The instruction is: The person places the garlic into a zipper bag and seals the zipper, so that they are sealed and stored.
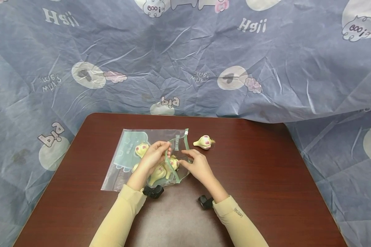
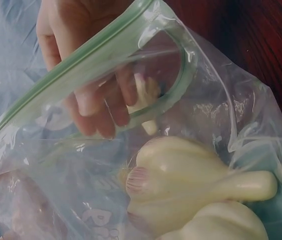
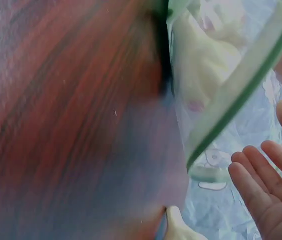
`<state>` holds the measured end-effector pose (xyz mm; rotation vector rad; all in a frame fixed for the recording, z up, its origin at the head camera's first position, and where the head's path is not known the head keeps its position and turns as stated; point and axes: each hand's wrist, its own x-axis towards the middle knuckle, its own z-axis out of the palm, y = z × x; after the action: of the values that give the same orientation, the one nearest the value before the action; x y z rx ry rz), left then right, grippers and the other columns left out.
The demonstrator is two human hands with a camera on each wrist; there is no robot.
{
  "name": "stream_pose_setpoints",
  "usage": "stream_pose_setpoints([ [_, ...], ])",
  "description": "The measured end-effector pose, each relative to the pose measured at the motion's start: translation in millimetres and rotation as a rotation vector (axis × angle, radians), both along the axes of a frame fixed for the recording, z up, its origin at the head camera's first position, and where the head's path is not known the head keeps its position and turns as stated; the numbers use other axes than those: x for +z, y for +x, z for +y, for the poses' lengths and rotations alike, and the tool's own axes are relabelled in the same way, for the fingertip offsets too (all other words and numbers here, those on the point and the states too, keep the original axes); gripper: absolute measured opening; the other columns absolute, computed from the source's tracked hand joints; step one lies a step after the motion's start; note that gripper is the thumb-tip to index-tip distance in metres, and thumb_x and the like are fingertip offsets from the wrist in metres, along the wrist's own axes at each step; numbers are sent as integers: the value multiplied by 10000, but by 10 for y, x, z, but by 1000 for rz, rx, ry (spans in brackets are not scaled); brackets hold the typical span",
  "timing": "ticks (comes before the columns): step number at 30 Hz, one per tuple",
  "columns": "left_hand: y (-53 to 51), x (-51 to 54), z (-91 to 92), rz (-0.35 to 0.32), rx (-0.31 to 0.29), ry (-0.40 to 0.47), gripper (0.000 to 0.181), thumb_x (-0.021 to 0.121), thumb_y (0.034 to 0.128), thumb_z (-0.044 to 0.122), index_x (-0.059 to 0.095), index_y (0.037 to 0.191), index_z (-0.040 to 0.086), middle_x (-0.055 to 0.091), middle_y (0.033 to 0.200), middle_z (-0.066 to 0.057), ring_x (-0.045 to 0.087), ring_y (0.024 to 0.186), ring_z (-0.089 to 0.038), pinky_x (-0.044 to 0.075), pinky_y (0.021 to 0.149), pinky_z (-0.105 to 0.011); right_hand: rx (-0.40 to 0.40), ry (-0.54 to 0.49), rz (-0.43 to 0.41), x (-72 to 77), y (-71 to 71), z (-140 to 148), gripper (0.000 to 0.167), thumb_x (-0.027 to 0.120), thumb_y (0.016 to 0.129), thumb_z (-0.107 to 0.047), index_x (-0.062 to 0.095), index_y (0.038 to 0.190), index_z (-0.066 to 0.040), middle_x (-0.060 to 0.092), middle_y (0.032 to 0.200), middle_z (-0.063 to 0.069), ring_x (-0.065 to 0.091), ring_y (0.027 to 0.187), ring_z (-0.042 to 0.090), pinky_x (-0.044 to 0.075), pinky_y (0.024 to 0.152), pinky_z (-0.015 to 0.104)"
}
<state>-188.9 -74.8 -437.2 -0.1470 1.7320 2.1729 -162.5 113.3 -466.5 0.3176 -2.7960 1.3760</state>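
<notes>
A clear zip bag (image 1: 112, 178) with a green-edged mouth lies on the table, several garlic bulbs (image 1: 157, 173) inside it. My left hand (image 1: 154, 154) pinches the bag's rim, its fingers partly hidden by the plastic. At the parted mouth is my right hand (image 1: 199, 166), holding no bulb; its fingers are extended in the right wrist view, where the palm (image 3: 275, 210) shows beside the green rim (image 3: 240, 95). Through the bag in the left wrist view, bulbs (image 2: 175, 175) appear close up, below the right hand (image 2: 91, 75).
One loose garlic bulb (image 1: 204, 142) lies on the brown table (image 1: 259, 171), just beyond the bag's mouth and my right hand. A pale teal panel (image 1: 131, 139) shows at the bag's left part. Behind the table hangs a blue patterned cloth (image 1: 185, 61).
</notes>
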Motion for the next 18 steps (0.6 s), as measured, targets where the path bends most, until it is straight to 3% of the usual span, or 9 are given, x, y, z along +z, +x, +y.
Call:
stream_pose_setpoints([
  [7, -5, -6, -10, 8, -3, 15, 134, 485, 1041, 141, 493, 1065, 9, 554, 825, 10, 520, 703, -71, 477, 654, -171, -47, -65, 29, 54, -42, 153, 406, 775, 855, -153, 660, 1230, -46, 654, 1221, 111, 652, 1141, 298, 545, 957, 367],
  [18, -11, 11, -4, 4, -1, -6, 111, 487, 1041, 149, 507, 1035, 40, 558, 826, 8, 513, 700, -73, 468, 636, -166, -221, -196, 30, 134, -245, 545, 414, 779, 837, -77, 656, 1225, -3, 635, 1218, 174, 658, 1121, 353, 550, 939, 399],
])
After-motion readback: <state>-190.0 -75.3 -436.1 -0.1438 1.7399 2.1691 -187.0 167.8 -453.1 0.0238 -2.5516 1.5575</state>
